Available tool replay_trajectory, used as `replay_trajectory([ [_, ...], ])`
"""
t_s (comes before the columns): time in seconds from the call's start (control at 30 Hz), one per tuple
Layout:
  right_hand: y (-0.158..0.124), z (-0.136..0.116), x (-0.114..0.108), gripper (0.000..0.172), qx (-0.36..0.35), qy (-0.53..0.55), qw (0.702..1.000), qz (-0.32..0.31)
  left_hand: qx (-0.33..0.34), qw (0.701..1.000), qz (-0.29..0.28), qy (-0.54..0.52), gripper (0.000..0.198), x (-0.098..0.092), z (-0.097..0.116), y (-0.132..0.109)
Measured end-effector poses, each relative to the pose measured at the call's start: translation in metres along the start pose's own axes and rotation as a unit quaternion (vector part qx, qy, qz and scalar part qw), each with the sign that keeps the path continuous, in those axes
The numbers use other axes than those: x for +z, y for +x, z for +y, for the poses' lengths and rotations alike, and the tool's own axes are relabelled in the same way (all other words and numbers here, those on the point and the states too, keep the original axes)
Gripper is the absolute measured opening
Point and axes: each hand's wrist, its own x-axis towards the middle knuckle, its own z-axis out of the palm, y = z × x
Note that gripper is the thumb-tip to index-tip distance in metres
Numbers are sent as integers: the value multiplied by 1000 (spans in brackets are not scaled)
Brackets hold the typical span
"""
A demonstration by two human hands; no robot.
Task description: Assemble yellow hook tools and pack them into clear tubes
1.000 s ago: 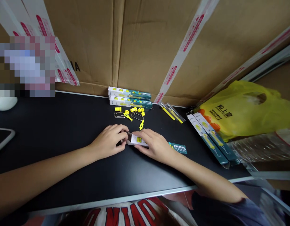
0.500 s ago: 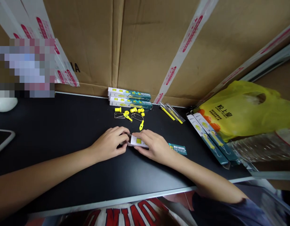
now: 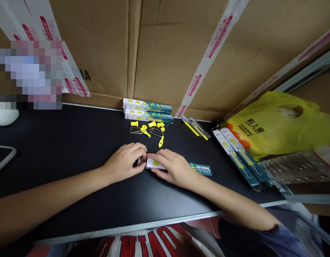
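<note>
Clamped over a slim white-and-teal cardboard box on the black tabletop, the right hand holds it flat, while the left hand curls at its white end, whether pinching it I cannot tell. Its long axis runs sideways, the white end, with a yellow character, pointing left and the teal end, marked 计, jutting past the right hand. Right of the grip, a translucent yellow plastic bag printed 粒上皇 holds orange things.
</note>
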Motion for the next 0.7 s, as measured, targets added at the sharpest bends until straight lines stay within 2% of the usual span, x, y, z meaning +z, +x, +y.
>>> replay_trajectory([
  [0.2, -1, 2, 0, 38, 6, -6, 1000, 4, 16, 1000, -2, 14, 12, -2, 1, -1],
  [0.5, 0, 2, 2, 37, -1, 4, 1000, 11, -22, 996, -6, 85, 18, -4, 3, -1],
  [0.7, 0, 1, 1, 36, -1, 1, 1000, 8, -57, 997, -43, -10, 5, 0, 7, -2],
])
